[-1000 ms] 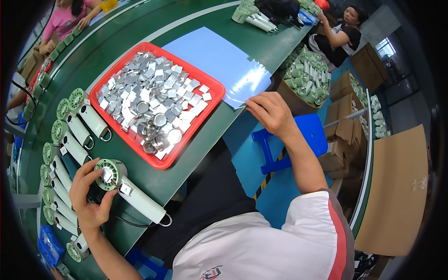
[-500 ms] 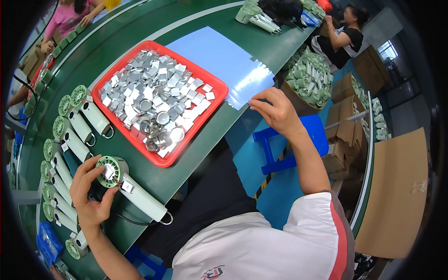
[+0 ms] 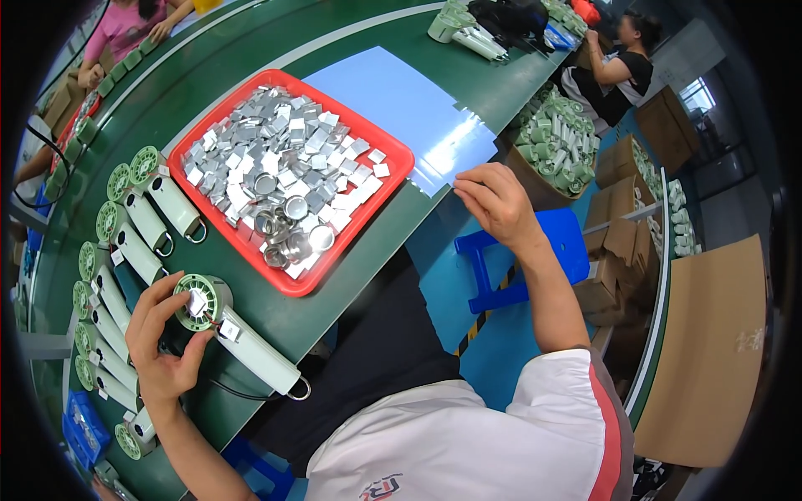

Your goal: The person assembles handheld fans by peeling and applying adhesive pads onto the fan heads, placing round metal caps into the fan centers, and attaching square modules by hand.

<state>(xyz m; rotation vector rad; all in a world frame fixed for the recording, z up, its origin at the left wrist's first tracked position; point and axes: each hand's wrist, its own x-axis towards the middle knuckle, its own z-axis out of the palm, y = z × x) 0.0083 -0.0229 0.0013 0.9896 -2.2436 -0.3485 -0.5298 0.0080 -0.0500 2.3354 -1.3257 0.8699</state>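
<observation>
Handheld fan (image 3: 230, 330), pale green with a round grilled head and a long cream handle, lay on the green counter (image 3: 251, 75) under our left hand (image 3: 163, 342), whose fingers curled around the fan's head and gripped it at the rim. A small square piece sat at the centre of the grille; we could not tell whether it was already fixed. Our right hand (image 3: 497, 204) hovered well apart from it, past the near edge of the counter, fingers loosely bent and holding nothing that we could see, just beside the corner of a pale blue sheet (image 3: 409, 108).

Between our 2 hands stood a red tray (image 3: 401, 163), heaped with small silver squares and a few round metal caps, so plenty of parts remained. Beyond our left hand, further from us, a row of similar fans (image 3: 138, 225) lay side by side; we could not say which were finished. We judged the work to be mid-run: 1 fan in hand, many already lined up. A cardboard box of green parts (image 3: 555, 146) sat beyond our right hand.
</observation>
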